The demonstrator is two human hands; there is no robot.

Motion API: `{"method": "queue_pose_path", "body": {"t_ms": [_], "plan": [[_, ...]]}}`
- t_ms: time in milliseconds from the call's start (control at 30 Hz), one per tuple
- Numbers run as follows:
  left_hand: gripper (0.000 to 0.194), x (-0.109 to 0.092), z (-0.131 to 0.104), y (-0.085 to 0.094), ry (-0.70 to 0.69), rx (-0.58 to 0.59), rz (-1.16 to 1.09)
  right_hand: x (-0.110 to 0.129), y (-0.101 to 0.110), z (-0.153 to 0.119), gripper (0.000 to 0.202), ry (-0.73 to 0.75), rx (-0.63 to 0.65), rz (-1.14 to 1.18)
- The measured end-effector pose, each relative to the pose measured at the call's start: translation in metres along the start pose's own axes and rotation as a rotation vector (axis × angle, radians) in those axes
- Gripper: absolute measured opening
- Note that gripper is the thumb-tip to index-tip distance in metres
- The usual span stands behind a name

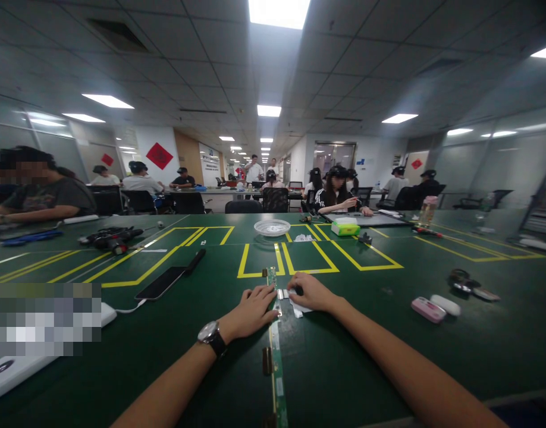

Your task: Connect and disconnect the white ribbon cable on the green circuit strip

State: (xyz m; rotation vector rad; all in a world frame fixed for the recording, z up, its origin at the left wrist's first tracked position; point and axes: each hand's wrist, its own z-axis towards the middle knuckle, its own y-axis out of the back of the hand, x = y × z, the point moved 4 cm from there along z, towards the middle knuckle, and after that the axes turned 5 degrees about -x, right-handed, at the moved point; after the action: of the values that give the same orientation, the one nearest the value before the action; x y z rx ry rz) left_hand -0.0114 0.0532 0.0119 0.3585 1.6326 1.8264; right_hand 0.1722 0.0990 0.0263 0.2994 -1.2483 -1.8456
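A long, narrow green circuit board (pixel 278 356) lies lengthwise on the green table in front of me, with brown connector tabs along its left edge. My left hand (pixel 254 306), wearing a wristwatch, rests on the board with its fingers stretched out and the thumb apart, fingertips touching the upper part. On the board's right side, my right hand (pixel 311 291) is curled with thumb and index finger pinched. A piece of white tissue (pixel 298 310) pokes out beneath it. Between the hands, a small silvery-white connector piece (pixel 282 294) sticks out from the board.
Ahead stand a clear plastic dish (pixel 272 228) and a green tissue pack (pixel 345 226). Left are a phone (pixel 161 284) on a cable, a white power strip (pixel 27 371) and a black power tool (pixel 115 239). Right lie a pink case (pixel 428 310) and keys (pixel 467 282). People sit beyond.
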Motion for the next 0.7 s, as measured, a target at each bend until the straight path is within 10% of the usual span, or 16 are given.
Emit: {"method": "queue_pose_path", "body": {"t_ms": [700], "plan": [[0.056,0.002,0.0023,-0.0043,-0.015,-0.007,0.024,0.009,0.0021,0.0017,0.017,0.022,0.023,-0.017]]}}
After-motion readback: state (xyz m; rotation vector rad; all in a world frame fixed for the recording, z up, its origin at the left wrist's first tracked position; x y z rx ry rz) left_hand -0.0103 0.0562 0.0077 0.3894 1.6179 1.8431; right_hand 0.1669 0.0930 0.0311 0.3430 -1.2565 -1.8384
